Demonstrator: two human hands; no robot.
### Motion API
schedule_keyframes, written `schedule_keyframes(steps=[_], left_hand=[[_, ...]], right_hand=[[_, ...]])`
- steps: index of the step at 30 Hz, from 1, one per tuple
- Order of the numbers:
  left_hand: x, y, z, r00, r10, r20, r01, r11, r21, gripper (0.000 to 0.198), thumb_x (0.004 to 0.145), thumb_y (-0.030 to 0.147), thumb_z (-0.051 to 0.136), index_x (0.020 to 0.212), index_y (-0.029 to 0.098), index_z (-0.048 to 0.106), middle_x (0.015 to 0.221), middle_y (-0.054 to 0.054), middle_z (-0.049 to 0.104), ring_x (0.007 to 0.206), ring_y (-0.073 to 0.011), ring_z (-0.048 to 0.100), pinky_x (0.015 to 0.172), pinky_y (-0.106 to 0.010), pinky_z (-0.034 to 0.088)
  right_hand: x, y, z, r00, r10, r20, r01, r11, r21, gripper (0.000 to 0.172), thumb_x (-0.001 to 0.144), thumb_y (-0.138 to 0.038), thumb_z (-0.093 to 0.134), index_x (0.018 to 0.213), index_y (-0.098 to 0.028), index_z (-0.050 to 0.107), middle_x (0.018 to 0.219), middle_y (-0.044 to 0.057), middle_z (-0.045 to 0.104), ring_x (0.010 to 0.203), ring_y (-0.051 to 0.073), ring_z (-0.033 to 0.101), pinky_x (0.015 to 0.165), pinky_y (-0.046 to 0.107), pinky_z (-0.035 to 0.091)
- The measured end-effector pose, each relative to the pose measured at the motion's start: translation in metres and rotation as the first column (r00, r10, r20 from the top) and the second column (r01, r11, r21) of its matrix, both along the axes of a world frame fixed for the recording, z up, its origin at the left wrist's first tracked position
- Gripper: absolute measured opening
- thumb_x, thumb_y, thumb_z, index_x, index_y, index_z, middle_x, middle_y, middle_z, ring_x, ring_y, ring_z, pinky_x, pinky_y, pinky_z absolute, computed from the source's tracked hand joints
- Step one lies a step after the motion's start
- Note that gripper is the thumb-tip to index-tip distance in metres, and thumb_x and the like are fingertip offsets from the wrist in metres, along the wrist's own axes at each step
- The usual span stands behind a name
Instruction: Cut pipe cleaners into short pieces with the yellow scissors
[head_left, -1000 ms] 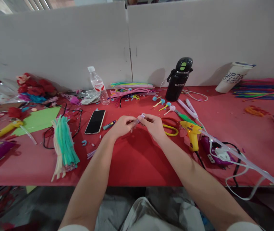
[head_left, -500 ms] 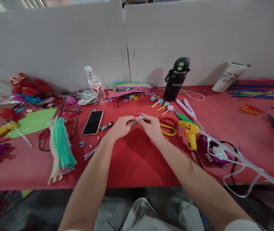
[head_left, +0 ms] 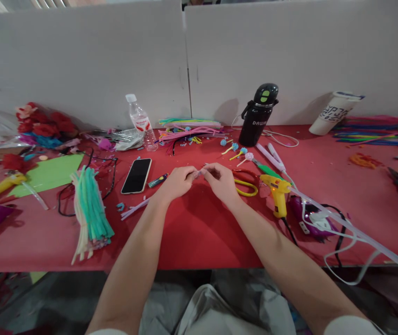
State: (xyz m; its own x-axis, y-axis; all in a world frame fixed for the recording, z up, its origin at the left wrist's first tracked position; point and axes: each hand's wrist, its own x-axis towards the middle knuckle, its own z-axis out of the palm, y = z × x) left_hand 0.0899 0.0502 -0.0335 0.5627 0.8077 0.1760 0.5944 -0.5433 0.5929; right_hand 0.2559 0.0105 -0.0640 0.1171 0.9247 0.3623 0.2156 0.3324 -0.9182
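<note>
Small lilac piece (head_left: 200,172) is held up between the fingertips of both hands, above the worktop (head_left: 205,237); too small for me to make out its shape from here. Left hand (head_left: 181,181) pinches one side, thumb to finger; right hand (head_left: 221,180) pinches the other, fingertips close together. Scissors (head_left: 246,194) with red and yellow handles lie just beside the right hand, partly hidden by it. Small printed cylinder (head_left: 158,180) and a phone (head_left: 136,176), dark screen up, lie left of the left hand. Loose lilac strips (head_left: 134,209) sit by the left forearm; further left, a bundle of teal and cream stems (head_left: 94,207). Off to the right, yellow glue gun (head_left: 279,197), clear stick (head_left: 352,229) at its back, near a purple box (head_left: 312,222). Four little stemmed pompoms (head_left: 243,151) run in a diagonal row beyond the scissors. Near the white partition (head_left: 115,60): clear bottle (head_left: 141,123), coloured pipe cleaners (head_left: 193,132), black flask (head_left: 257,121), white cup (head_left: 333,114).
</note>
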Motion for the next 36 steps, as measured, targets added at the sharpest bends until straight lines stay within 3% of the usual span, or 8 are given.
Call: schedule_keyframes(steps=[2,6,12,16,23,28,31,36], left_hand=[[-0.003,0.004,-0.003,0.999,0.046,0.006,-0.046,0.999,0.019,0.027,0.091,0.033,0.040,0.075,0.019,0.057,0.070,-0.002,0.061,0.065,-0.0147,0.051,0.062,-0.026,0.033],[-0.009,0.011,-0.008,0.995,0.097,0.002,-0.097,0.995,0.033,0.027,0.089,0.035,0.044,0.077,0.019,0.061,0.073,-0.004,0.064,0.066,-0.0159,0.053,0.062,-0.027,0.033],[-0.011,0.011,-0.003,0.993,0.116,-0.013,-0.117,0.993,-0.024,0.032,0.087,0.036,0.045,0.064,0.018,0.057,0.061,-0.003,0.058,0.057,-0.0139,0.047,0.057,-0.027,0.029],[-0.012,0.012,-0.002,0.991,0.132,0.018,-0.131,0.991,-0.040,0.029,0.087,0.033,0.045,0.066,0.018,0.060,0.065,-0.004,0.061,0.059,-0.0141,0.050,0.059,-0.027,0.031],[-0.017,0.020,-0.009,0.957,0.272,0.096,-0.278,0.960,0.045,0.024,0.086,0.029,0.048,0.071,0.018,0.062,0.065,-0.004,0.061,0.060,-0.0143,0.049,0.060,-0.027,0.031],[-0.019,0.021,-0.008,0.937,0.317,0.145,-0.328,0.943,0.059,0.022,0.087,0.028,0.047,0.074,0.018,0.062,0.067,-0.004,0.062,0.062,-0.0147,0.052,0.062,-0.027,0.033],[-0.020,0.021,-0.007,0.915,0.354,0.195,-0.372,0.926,0.064,0.024,0.088,0.029,0.045,0.075,0.018,0.061,0.068,-0.004,0.062,0.063,-0.0149,0.053,0.061,-0.026,0.033],[-0.022,0.022,-0.006,0.872,0.402,0.280,-0.436,0.898,0.068,0.027,0.089,0.033,0.044,0.075,0.018,0.062,0.065,-0.002,0.059,0.062,-0.0141,0.053,0.060,-0.025,0.034]], right_hand=[[0.012,-0.003,0.009,0.961,-0.084,0.262,0.074,0.996,0.050,0.021,0.089,-0.031,0.052,0.100,-0.017,0.064,0.098,0.009,0.066,0.084,0.017,0.061,0.077,0.030,0.048],[0.045,-0.014,0.022,0.672,-0.092,0.735,0.211,0.975,-0.070,0.020,0.088,-0.026,0.053,0.103,-0.016,0.062,0.104,0.012,0.063,0.097,0.024,0.059,0.086,0.034,0.043],[0.077,-0.032,0.014,0.321,0.113,0.940,0.359,0.904,-0.231,0.029,0.085,-0.018,0.051,0.113,-0.009,0.055,0.110,0.021,0.062,0.105,0.031,0.058,0.086,0.036,0.041],[0.077,-0.033,0.016,0.206,0.183,0.961,0.387,0.887,-0.252,0.034,0.081,-0.009,0.052,0.114,-0.007,0.052,0.109,0.022,0.063,0.105,0.032,0.060,0.084,0.036,0.041],[0.060,-0.030,0.024,0.268,0.237,0.934,0.424,0.841,-0.335,0.042,0.073,-0.020,0.064,0.110,-0.006,0.051,0.094,0.020,0.066,0.092,0.032,0.065,0.067,0.032,0.042],[0.052,-0.029,0.010,0.400,0.089,0.912,0.444,0.852,-0.278,0.033,0.074,-0.022,0.060,0.104,-0.011,0.054,0.099,0.017,0.066,0.089,0.028,0.065,0.064,0.030,0.039],[0.051,-0.025,0.007,0.537,0.044,0.842,0.395,0.869,-0.298,0.020,0.079,-0.035,0.058,0.085,-0.017,0.057,0.081,0.010,0.066,0.073,0.023,0.063,0.057,0.027,0.035],[0.044,-0.019,0.011,0.684,-0.019,0.729,0.313,0.910,-0.271,0.042,0.081,-0.061,0.052,0.070,-0.020,0.048,0.064,0.003,0.058,0.055,0.015,0.051,0.050,0.026,0.027]])
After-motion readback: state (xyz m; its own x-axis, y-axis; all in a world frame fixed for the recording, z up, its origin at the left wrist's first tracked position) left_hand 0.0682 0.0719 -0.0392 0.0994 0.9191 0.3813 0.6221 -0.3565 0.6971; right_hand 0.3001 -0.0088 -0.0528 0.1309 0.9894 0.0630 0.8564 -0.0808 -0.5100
